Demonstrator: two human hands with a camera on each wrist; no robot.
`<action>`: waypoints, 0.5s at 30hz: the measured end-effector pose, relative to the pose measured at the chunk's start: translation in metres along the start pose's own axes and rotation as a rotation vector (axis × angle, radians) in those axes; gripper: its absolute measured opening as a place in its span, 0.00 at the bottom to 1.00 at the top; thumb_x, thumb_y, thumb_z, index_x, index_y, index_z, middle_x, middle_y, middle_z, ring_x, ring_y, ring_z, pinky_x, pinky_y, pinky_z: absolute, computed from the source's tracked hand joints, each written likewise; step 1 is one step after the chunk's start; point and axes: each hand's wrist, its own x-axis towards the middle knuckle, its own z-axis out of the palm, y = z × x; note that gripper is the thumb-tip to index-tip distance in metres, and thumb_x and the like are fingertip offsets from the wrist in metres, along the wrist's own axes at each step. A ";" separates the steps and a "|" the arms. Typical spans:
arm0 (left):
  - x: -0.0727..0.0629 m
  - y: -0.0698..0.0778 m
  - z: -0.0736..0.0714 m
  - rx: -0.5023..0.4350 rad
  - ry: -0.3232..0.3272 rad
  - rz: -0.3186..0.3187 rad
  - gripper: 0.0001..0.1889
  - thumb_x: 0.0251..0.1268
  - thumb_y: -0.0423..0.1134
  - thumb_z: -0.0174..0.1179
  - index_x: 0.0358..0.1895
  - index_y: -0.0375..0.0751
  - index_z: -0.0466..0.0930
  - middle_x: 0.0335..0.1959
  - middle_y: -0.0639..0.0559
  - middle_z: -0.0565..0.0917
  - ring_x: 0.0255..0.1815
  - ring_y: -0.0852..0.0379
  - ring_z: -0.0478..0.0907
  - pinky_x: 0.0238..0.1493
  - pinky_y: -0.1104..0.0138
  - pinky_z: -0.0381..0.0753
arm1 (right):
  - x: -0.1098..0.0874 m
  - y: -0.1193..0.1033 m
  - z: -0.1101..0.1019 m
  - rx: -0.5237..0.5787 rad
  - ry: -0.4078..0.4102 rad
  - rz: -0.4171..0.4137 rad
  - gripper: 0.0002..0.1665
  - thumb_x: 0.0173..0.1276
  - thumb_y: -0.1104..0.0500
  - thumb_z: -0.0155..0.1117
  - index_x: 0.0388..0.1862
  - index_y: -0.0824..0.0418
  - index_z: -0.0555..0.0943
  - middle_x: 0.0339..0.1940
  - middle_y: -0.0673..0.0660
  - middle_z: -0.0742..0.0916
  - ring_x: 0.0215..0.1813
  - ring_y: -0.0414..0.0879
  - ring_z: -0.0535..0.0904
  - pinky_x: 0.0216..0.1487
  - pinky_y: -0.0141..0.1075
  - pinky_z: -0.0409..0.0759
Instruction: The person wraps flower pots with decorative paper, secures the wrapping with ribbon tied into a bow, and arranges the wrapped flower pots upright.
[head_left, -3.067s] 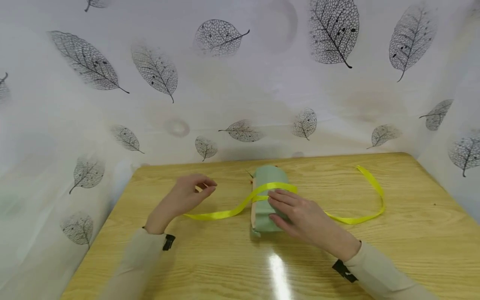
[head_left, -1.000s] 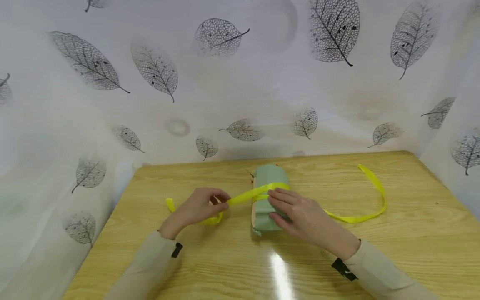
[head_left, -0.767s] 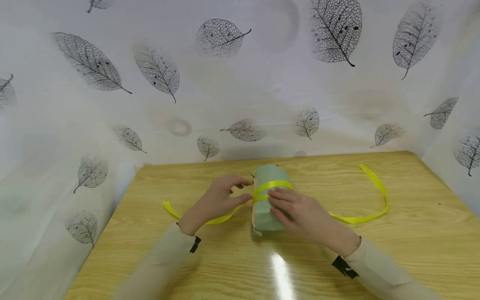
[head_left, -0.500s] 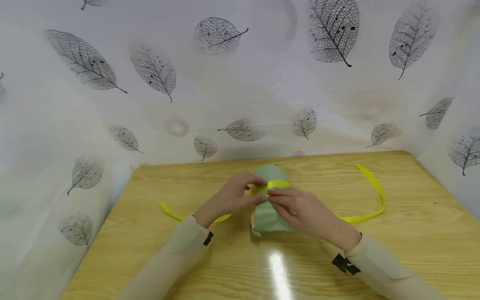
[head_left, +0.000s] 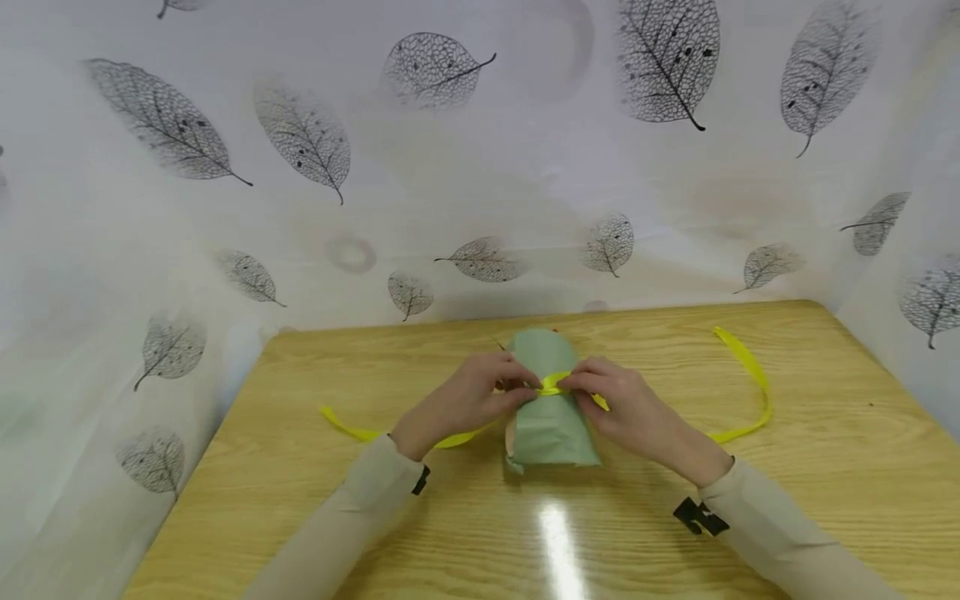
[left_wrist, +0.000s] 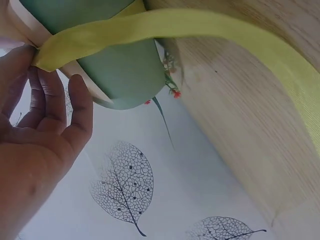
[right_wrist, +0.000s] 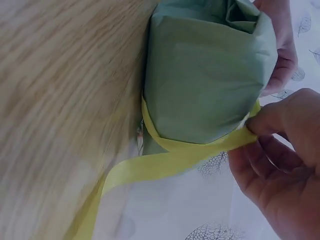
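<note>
A bundle wrapped in green paper lies on the table, with yellow ribbon passing around its middle. My left hand pinches the ribbon between thumb and forefinger at the bundle's top. Close beside it, my right hand also pinches ribbon. In the left wrist view, the ribbon runs from my left fingertips across the bundle. Small red flowers and a thin leaf show at the bundle's far end. Folded paper shows at its near end in the right wrist view. The ribbon's crossing is partly hidden by fingers.
One ribbon tail curves over the table to the right, and another tail lies to the left. Behind the wooden table hangs a pale cloth printed with leaf skeletons.
My left hand has moved right, from the loose ribbon to the bundle's top. My right hand has gone from resting on the bundle to pinching the ribbon and shifted slightly right.
</note>
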 end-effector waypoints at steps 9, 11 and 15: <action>0.001 0.009 -0.001 0.068 -0.010 0.036 0.03 0.74 0.34 0.62 0.42 0.41 0.84 0.37 0.51 0.80 0.35 0.62 0.76 0.39 0.73 0.78 | 0.010 0.001 0.001 -0.257 0.049 -0.095 0.15 0.53 0.76 0.74 0.39 0.66 0.87 0.38 0.58 0.85 0.36 0.47 0.84 0.32 0.35 0.85; 0.001 0.009 -0.001 0.072 -0.009 0.047 0.03 0.74 0.34 0.61 0.41 0.40 0.83 0.40 0.50 0.79 0.34 0.61 0.76 0.39 0.74 0.78 | 0.012 0.002 0.003 -0.291 0.068 -0.086 0.14 0.53 0.75 0.75 0.38 0.65 0.87 0.36 0.58 0.83 0.33 0.46 0.80 0.29 0.34 0.82; 0.002 0.007 0.001 0.047 -0.006 0.077 0.02 0.74 0.32 0.61 0.41 0.39 0.83 0.47 0.48 0.81 0.35 0.61 0.76 0.39 0.75 0.79 | 0.014 0.002 0.006 -0.255 0.085 0.009 0.12 0.57 0.73 0.76 0.38 0.63 0.87 0.30 0.55 0.82 0.28 0.41 0.74 0.25 0.32 0.76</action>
